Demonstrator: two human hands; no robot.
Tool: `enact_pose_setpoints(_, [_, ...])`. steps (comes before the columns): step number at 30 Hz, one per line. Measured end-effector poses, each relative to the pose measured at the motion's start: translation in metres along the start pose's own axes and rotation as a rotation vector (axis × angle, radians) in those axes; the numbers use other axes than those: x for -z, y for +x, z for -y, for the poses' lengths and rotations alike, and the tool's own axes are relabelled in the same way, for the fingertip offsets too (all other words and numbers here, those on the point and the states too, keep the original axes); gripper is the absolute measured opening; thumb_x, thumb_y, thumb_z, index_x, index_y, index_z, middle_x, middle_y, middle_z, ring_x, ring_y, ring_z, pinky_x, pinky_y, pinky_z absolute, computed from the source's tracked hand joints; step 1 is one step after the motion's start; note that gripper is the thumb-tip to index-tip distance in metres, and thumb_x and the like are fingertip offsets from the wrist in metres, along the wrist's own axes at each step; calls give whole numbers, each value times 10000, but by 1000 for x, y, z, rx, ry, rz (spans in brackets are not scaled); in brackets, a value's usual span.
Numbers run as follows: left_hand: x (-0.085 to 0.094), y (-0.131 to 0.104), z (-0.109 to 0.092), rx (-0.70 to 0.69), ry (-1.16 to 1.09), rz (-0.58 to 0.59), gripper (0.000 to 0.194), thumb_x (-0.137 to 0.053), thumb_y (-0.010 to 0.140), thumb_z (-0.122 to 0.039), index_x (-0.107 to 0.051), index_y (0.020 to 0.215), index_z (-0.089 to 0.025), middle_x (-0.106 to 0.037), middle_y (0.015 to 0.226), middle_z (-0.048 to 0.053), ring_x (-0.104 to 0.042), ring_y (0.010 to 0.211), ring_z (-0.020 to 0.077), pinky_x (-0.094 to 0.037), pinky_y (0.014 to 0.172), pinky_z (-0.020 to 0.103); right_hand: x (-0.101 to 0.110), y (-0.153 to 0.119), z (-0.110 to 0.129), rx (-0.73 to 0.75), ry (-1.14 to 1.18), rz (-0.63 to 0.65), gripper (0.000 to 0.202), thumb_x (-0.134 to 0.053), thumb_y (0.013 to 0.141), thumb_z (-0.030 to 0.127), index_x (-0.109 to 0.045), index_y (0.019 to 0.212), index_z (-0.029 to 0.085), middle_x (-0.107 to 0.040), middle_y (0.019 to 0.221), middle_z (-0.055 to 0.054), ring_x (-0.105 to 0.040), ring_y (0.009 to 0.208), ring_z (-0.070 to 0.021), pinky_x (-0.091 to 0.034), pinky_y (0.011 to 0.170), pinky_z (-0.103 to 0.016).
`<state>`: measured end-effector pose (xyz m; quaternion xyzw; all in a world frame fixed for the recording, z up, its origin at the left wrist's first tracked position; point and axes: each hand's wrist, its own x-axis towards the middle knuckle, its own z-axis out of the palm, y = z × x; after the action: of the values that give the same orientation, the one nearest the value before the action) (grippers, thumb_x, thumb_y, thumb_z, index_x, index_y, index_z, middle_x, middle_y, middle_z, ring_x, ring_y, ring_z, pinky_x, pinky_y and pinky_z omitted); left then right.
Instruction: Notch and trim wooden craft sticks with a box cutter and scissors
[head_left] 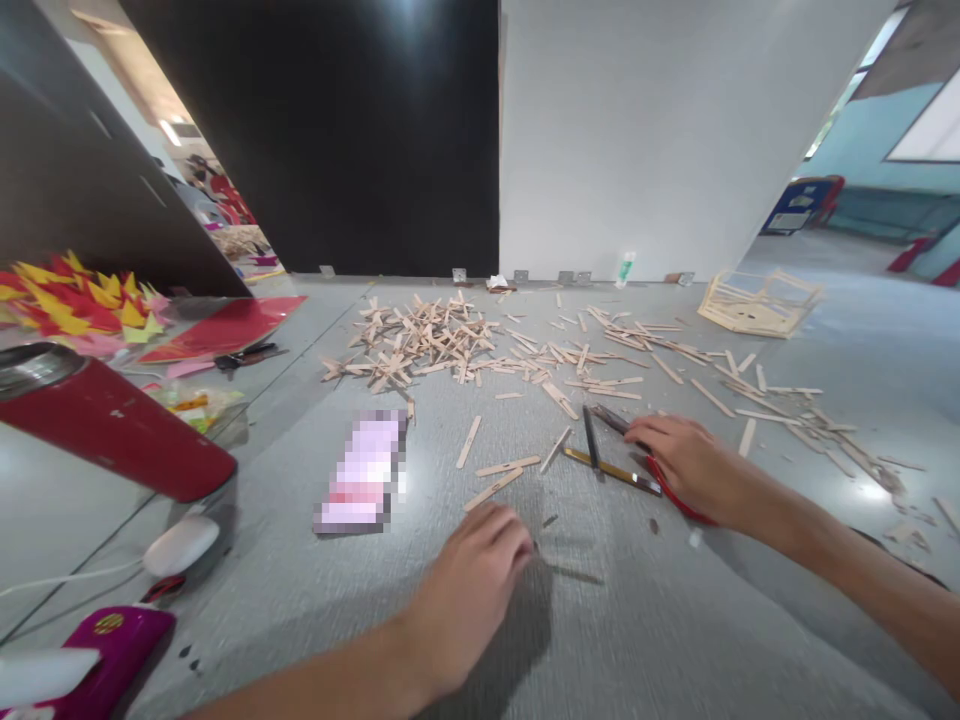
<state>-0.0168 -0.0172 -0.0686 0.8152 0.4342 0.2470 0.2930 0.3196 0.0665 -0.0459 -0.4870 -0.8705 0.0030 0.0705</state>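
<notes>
My left hand is low in the middle, its fingers pinched together and somewhat blurred. From its fingertips a thin stick points right, just over the table. My right hand lies over red-handled pliers, fingers curled round them; the dark jaws point to the upper left and the palm hides the joint. Just left of it, a yellow cutter knife lies crossed by a slim dark tool. Several loose craft sticks rest between my hands.
A heap of joined craft sticks and scattered pieces lie farther back. At the right back stands a stick-built frame. On the left are a phone, a red flask, a white mouse and folded paper. Upright panels border the back.
</notes>
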Motion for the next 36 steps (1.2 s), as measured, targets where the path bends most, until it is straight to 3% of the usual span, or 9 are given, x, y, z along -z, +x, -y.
enact_pose_setpoints(3, [12,7,-5,110,-106,-15,174,-484,1090,-172,-572,945,-209,-691,792,1,-648,684,175,-532,651,284,-1,-11,-8,-32,-20,16,407,-409,1011,108,-751,1224,161,-774,1302,-202,-767,1142,-363,-607,992,-576])
enact_pose_setpoints(7, [24,11,-13,221,-321,1,175,-465,1108,-281,-552,969,-220,-694,793,-18,-649,673,148,-513,647,253,-1,-21,-8,-68,-20,22,394,-390,1058,179,-736,1242,141,-743,1368,-244,-740,1219,-404,-597,1008,-615])
enact_pose_setpoints(11, [28,11,-18,304,-484,9,176,-517,1077,-343,-601,1005,-206,-671,793,-15,-614,679,155,-477,661,271,-1,-25,-3,-80,9,49,339,-410,1046,163,-732,1152,179,-782,1223,-187,-772,1097,-358,-626,947,-556])
enact_pose_setpoints(17, [32,13,-17,297,-496,10,227,-500,1079,-388,-631,1030,-209,-671,816,1,-626,721,178,-466,671,289,-1,-26,-1,-102,31,66,323,-418,1025,133,-706,1161,186,-754,1248,-185,-750,1148,-347,-607,975,-519])
enact_pose_setpoints(22, [33,15,-16,293,-491,5,226,-511,1069,-392,-631,1036,-204,-647,779,-13,-601,676,168,-449,645,279,2,-26,2,-127,34,74,323,-394,1060,171,-713,1103,208,-770,1148,-169,-772,1000,-316,-621,861,-454])
enact_pose_setpoints(26, [31,14,-17,282,-409,98,229,-517,1058,-353,-664,979,-195,-625,745,-20,-574,662,158,-414,637,268,4,-25,4,-122,31,80,291,-443,1026,129,-717,1058,222,-774,1150,-156,-771,965,-292,-610,841,-424])
enact_pose_setpoints(32, [24,12,-15,254,-321,192,194,-548,1008,-225,-719,920,-194,-612,701,-24,-577,664,164,-411,657,268,7,-17,12,-71,39,61,340,-493,948,55,-729,1133,215,-779,1235,-157,-760,1114,-320,-605,954,-463])
enact_pose_setpoints(36, [22,10,-13,248,-266,213,178,-560,1008,-179,-729,957,-197,-683,796,5,-633,737,191,-465,704,293,4,-14,13,-69,14,32,427,-504,905,22,-743,1199,219,-784,1281,-156,-754,1174,-330,-605,992,-479])
